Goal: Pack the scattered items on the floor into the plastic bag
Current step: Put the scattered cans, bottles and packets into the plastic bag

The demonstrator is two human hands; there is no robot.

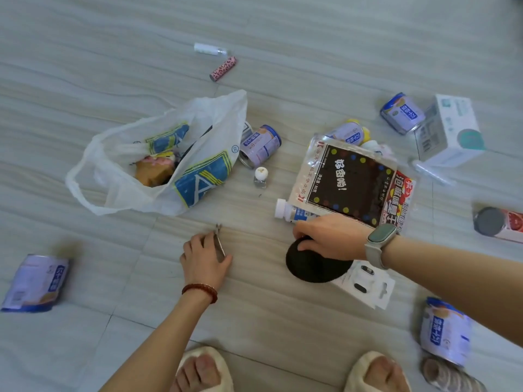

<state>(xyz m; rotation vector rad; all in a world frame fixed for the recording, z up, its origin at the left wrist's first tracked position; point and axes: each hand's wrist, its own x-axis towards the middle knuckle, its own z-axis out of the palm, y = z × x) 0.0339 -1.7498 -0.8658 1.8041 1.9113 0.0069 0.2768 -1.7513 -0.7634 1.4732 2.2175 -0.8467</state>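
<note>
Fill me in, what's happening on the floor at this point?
A person crouches over scattered items. The left hand is closing on a small metal tool lying on the floor, while the right hand presses on a black round pad. The plastic bag lies open with a few things inside. Several cans, a snack pouch and a white box are still unpacked.

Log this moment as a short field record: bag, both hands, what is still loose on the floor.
bag: white plastic bag lying open on the floor, a few items already inside
left hand: down at the floor, fingers closed on small metal clippers
right hand: on a black round pad, fingers gripping its edge
loose near bag: purple can, small glass bottle
loose far side: pink tube, white tube
loose right: snack pouch, white box
</note>
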